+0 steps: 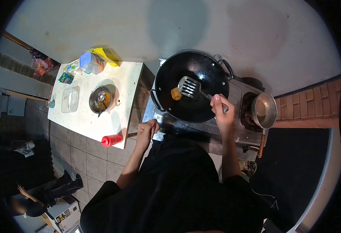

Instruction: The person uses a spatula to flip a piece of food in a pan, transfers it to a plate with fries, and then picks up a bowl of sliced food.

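My right hand is wrapped round the handle of a slotted metal spatula. The spatula's head is over the inside of a large black wok on the stove. Right at the blade's left edge, a golden-brown fried piece of food lies in the wok. My left hand hangs near the stove's left front corner, below the wok's left handle. Its fingers are curled in, and nothing shows in them.
A saucepan with a wooden handle sits on the right burner. The white table at left holds a steel bowl with a spoon and yellow food, a clear tray, a blue-lidded container and a red bottle. A person is at lower left.
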